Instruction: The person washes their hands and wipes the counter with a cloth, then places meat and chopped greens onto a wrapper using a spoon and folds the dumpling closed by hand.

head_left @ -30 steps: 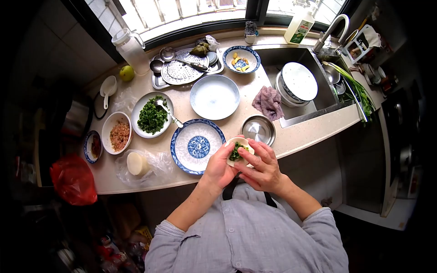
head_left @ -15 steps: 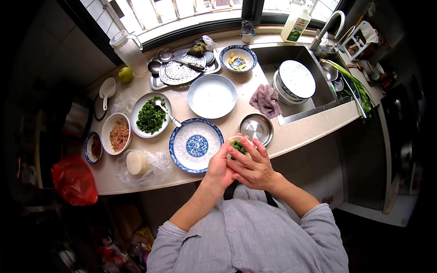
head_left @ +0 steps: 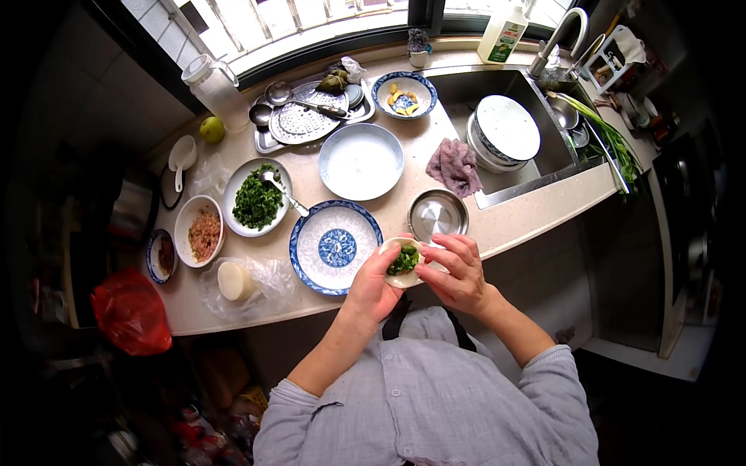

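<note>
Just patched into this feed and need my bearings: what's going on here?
A person stands at a kitchen counter, holding a round wrapper with chopped greens on it. The left hand supports it, while the fingers of the right hand touch its edge. The wrapper is open, with the greens showing. On the counter are a plate of chopped greens, a bowl of minced filling, a stack of wrappers and a bare blue-rimmed plate.

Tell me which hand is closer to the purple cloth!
The right hand, on the person's side of the cloth, by the metal bowl. The left hand is farther off, to the left, beside the blue-rimmed plate.
</note>
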`<move>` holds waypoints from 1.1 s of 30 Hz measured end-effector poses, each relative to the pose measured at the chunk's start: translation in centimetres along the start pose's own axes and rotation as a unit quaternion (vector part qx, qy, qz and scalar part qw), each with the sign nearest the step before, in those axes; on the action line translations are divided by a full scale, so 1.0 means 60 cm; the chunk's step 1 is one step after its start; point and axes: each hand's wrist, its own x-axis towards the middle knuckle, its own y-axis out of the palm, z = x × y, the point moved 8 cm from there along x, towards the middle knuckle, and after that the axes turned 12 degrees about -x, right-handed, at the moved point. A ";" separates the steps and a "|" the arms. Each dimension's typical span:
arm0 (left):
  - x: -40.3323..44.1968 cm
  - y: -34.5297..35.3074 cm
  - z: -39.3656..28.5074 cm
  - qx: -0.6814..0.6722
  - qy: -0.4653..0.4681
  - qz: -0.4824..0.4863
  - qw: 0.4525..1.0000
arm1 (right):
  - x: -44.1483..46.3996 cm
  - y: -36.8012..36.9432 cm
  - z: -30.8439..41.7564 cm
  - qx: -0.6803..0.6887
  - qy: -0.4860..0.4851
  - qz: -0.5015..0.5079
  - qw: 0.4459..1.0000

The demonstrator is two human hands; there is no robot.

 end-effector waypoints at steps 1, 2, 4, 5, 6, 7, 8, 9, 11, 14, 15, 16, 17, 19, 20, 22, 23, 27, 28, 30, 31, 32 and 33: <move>0.001 -0.001 0.000 0.007 0.002 -0.007 1.000 | 0.000 0.001 0.000 0.003 -0.002 -0.001 1.000; 0.001 -0.002 0.000 0.014 0.004 -0.015 1.000 | 0.002 0.001 0.000 0.006 0.001 -0.002 1.000; 0.001 -0.002 0.001 0.020 0.007 -0.033 0.999 | 0.005 0.002 0.000 0.013 0.009 -0.004 1.000; 0.000 0.000 0.003 0.019 0.008 -0.044 0.999 | 0.005 0.003 0.000 0.017 0.012 -0.005 1.000; 0.000 0.000 0.005 0.018 0.008 -0.055 0.998 | 0.004 0.003 -0.001 0.020 0.016 -0.006 1.000; 0.001 0.000 0.006 0.025 0.011 -0.056 0.998 | 0.004 0.003 -0.002 0.023 0.019 -0.007 1.000; 0.002 0.000 0.006 0.032 0.013 -0.058 0.998 | 0.003 0.004 -0.002 0.022 0.022 -0.009 0.999; 0.003 -0.001 0.007 0.039 0.014 -0.059 0.997 | 0.003 0.004 -0.002 0.020 0.024 -0.012 0.999; 0.006 -0.004 0.007 0.038 0.020 -0.061 0.997 | 0.004 0.005 -0.002 0.018 0.026 -0.016 0.999; 0.007 -0.004 0.005 0.048 0.028 -0.069 0.996 | 0.011 0.005 -0.003 0.023 0.036 -0.018 0.999; 0.006 -0.003 0.004 0.054 0.030 -0.072 0.995 | 0.014 0.005 -0.005 0.027 0.045 -0.015 0.999; 0.007 -0.004 0.005 0.055 0.030 -0.072 0.995 | 0.015 0.006 -0.007 0.032 0.054 -0.012 0.998; 0.008 -0.005 0.005 0.055 0.030 -0.072 0.995 | 0.014 0.007 -0.007 0.036 0.055 -0.011 0.998; 0.007 -0.004 0.006 0.054 0.020 -0.075 0.996 | 0.014 0.010 -0.009 0.044 0.058 -0.007 0.997; 0.003 -0.001 0.005 0.052 0.009 -0.080 0.995 | 0.013 0.011 -0.009 0.047 0.058 -0.008 0.997; 0.002 -0.002 0.005 0.049 0.001 -0.091 0.995 | 0.011 0.014 -0.010 0.051 0.058 -0.009 0.997; 0.002 -0.006 0.006 0.047 0.002 -0.098 0.994 | 0.011 0.015 -0.012 0.056 0.064 -0.009 0.996; 0.006 -0.019 0.006 0.033 0.015 -0.103 0.994 | 0.013 0.024 -0.021 0.096 0.110 -0.011 0.989; 0.004 -0.020 0.004 0.033 0.020 -0.113 0.993 | 0.013 0.027 -0.025 0.111 0.127 -0.011 0.986; 0.002 -0.022 0.000 0.033 0.029 -0.132 0.990 | 0.006 0.037 -0.031 0.130 0.156 -0.010 0.979; 0.003 -0.024 0.000 0.027 0.027 -0.129 0.991 | 0.002 0.041 -0.034 0.140 0.170 -0.009 0.975; 0.004 -0.029 0.001 0.021 0.026 -0.126 0.991 | 0.000 0.043 -0.034 0.143 0.173 -0.008 0.974; 0.005 -0.031 0.002 0.016 0.025 -0.123 0.992 | -0.002 0.045 -0.033 0.147 0.175 -0.006 0.974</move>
